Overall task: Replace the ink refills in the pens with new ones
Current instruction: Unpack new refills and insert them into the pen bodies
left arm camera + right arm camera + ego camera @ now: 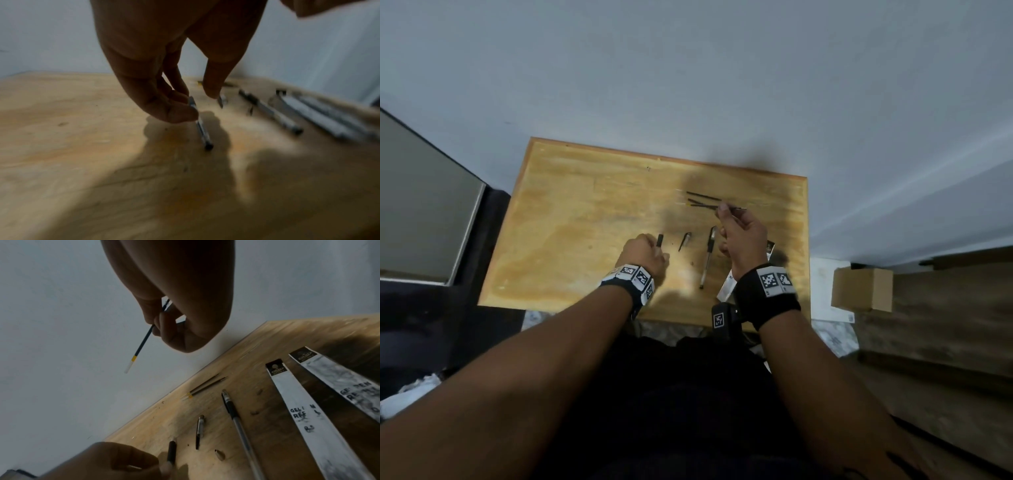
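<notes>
On the wooden table [571, 219], my left hand [650, 255] pinches a clear pen barrel with a black grip [200, 128], tilted with its lower end on the wood. My right hand [724, 210] is raised above the table and pinches a thin dark refill [141, 345] with a yellow band and a clear end. Two more refills [702, 199] lie side by side near the far edge. Between my hands lie a pen cap [686, 241] and a whole pen [707, 262]. A small metal tip cone [219, 455] lies by the cap.
Two long white refill packets [298, 410] [339, 381] lie at the table's right, partly under my right wrist. A pale wall [688, 68] backs the table. A cardboard box [861, 289] sits on the floor to the right, a grey panel [421, 205] to the left.
</notes>
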